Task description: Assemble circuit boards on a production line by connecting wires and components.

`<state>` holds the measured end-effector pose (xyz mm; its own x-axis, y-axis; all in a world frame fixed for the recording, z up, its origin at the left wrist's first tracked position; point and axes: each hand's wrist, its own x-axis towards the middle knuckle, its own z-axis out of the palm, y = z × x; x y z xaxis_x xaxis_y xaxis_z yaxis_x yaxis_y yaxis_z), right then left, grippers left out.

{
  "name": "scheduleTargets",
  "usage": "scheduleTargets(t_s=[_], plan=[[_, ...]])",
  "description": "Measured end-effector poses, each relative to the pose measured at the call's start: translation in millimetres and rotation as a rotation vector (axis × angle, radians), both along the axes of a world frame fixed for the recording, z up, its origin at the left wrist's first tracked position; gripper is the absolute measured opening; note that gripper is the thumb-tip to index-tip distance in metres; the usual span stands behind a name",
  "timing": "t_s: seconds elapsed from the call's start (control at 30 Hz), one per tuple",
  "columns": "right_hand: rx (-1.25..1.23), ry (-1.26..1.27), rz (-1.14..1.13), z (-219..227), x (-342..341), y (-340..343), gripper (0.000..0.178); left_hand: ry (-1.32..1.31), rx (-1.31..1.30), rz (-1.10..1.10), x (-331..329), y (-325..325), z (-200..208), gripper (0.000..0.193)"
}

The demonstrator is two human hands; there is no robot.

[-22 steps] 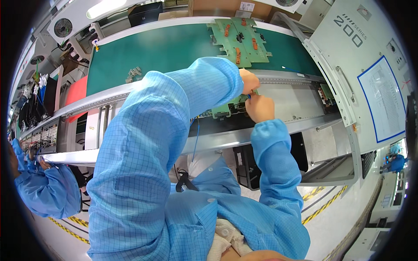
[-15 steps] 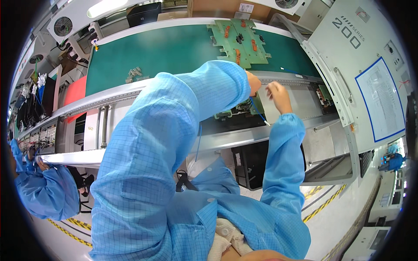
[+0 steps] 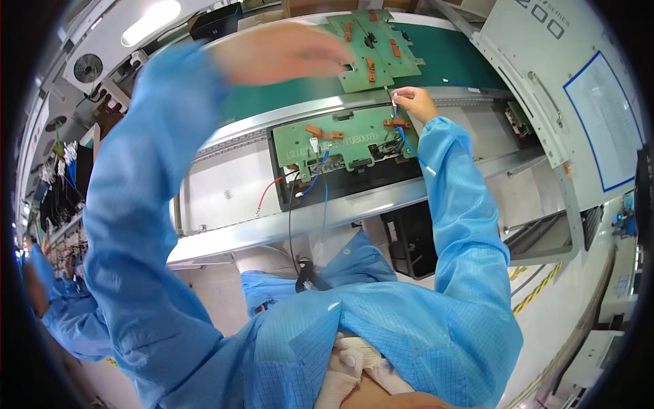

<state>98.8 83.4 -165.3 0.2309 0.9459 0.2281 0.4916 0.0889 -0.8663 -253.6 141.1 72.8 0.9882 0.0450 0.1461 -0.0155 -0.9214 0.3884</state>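
Note:
My right hand (image 3: 417, 103) is closed in a pinch on wires (image 3: 396, 109) with light ends, above the far right of a green circuit board (image 3: 286, 144). That board lies in a black tray (image 3: 313, 198) on the rail line, with orange clips (image 3: 325, 132) along its far part. A blue wire (image 3: 411, 144) hangs from the board's right side to a white end by my right sleeve. My left hand (image 3: 289, 54) is smeared by motion over the green belt, left of the stacked panel; its fingers cannot be read. Red (image 3: 267, 193) and blue (image 3: 317, 176) leads spill over the tray's near left edge.
A larger green panel (image 3: 379, 61) with orange clips lies on the green belt (image 3: 449, 65) beyond the rail. A white machine cabinet (image 3: 538, 75) borders the right. A black bin (image 3: 409, 238) is below the near rail (image 3: 286, 228). Another person's blue sleeve (image 3: 75, 327) shows at left.
My left hand has swung up and left from the board, uncovering it and its leads. My right hand has shifted slightly up and left, now pinching wires. The view has shifted.

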Motion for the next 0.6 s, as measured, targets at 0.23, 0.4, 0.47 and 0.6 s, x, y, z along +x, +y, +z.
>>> scheduleTargets(t_s=[0.23,0.4,0.47,0.6], plan=[[-0.058,0.078,0.05,2,-29,-13,0.028,-0.211,-0.389,0.523,-181,2,-69,0.025],[-0.208,0.146,-0.086,1,-1,22,0.038,-0.549,-0.701,0.717,-203,14,-188,0.027],[-0.525,0.234,-0.087,15,-10,34,0.037,-0.57,-0.763,0.753,-199,19,-225,0.026],[-0.518,0.285,-0.054,13,-6,45,0.03,-0.517,-0.624,0.933,-187,23,-268,0.021]])
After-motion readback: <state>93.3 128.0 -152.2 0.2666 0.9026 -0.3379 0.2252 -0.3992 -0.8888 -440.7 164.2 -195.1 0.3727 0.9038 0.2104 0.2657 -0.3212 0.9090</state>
